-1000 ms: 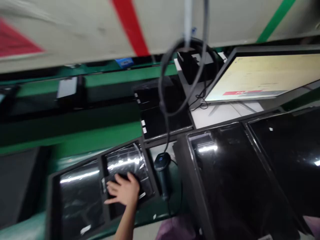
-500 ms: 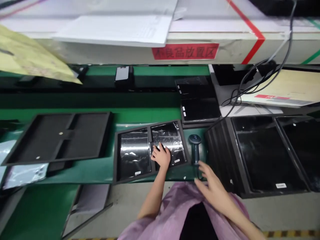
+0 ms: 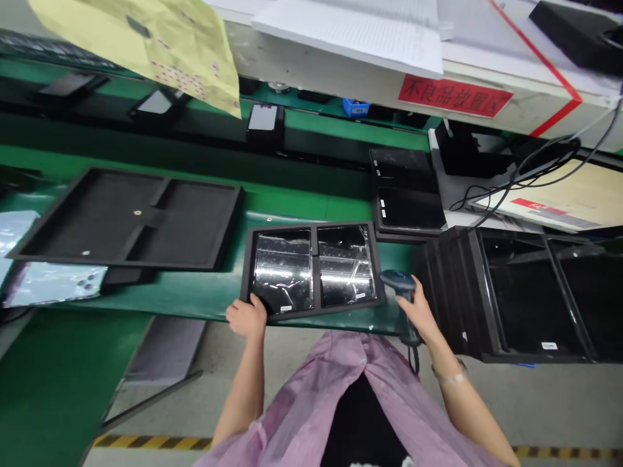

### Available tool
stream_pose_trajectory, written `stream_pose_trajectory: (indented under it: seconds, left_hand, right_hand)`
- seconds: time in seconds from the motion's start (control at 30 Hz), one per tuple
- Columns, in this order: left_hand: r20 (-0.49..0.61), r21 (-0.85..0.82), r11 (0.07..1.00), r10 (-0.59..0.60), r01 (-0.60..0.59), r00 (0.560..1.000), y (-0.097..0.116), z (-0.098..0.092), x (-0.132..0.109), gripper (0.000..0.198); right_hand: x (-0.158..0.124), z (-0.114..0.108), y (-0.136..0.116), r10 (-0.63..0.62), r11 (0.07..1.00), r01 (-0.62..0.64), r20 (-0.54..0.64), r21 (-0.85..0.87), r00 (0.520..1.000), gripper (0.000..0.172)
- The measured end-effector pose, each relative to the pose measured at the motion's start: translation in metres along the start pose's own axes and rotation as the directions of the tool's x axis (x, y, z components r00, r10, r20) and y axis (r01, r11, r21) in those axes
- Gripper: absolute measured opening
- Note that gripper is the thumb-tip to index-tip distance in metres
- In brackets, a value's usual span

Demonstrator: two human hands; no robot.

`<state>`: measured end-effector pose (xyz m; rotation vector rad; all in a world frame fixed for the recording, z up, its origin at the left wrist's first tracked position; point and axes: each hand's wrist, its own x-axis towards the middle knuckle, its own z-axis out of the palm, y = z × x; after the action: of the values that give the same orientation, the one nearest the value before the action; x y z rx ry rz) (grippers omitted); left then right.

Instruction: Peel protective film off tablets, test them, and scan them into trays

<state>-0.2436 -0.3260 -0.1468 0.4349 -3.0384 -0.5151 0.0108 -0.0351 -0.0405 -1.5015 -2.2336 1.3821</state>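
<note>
A black two-pocket tray point(image 3: 314, 268) lies on the green belt in front of me, a glossy wrapped panel in each pocket. My left hand point(image 3: 246, 317) grips the tray's near left corner, thumb on top. My right hand point(image 3: 417, 311) is closed round the handle of a dark handheld scanner point(image 3: 398, 281), which stands just right of the tray with its head pointing toward it.
An empty black two-pocket tray point(image 3: 131, 219) lies to the left on the green belt point(image 3: 195, 295). Stacked black trays point(image 3: 525, 295) stand at the right, smaller trays point(image 3: 406, 194) behind. A monitor point(image 3: 559, 194) and cables lie far right; yellow and white papers hang above.
My left hand moved from the right pocket's panel to the tray's near left corner. My right hand reached up and closed on the scanner. The view tilted down and left.
</note>
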Motion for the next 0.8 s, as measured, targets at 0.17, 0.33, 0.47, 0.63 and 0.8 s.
stream_pose_trajectory:
  seconds: [0.17,0.33,0.47,0.63,0.8]
  left_hand:
    - [0.013,0.022,0.998,-0.06,0.059,0.998,-0.003,0.009,0.009,0.045]
    - [0.022,0.015,0.998,-0.059,0.058,0.998,-0.003,0.005,0.007,0.044]
    - [0.033,-0.008,0.999,-0.053,0.053,0.998,-0.001,0.0,0.007,0.048]
    - [0.061,-0.036,0.998,-0.041,0.043,0.997,0.004,-0.007,0.006,0.054]
    - [0.074,-0.044,0.999,-0.025,0.029,0.997,0.007,-0.012,0.004,0.06]
  right_hand:
    - [-0.04,0.013,0.003,-0.037,0.999,0.037,0.164,0.0,0.986,0.076]
    - [-0.037,0.024,-0.005,-0.012,1.0,0.016,0.181,-0.017,0.983,0.077]
    - [-0.037,0.024,-0.012,-0.018,1.0,0.021,0.178,-0.012,0.984,0.077]
    - [-0.038,0.03,-0.02,-0.018,1.0,0.02,0.178,-0.01,0.984,0.068]
    - [-0.04,0.037,-0.023,0.022,1.0,-0.025,0.186,0.013,0.982,0.071]
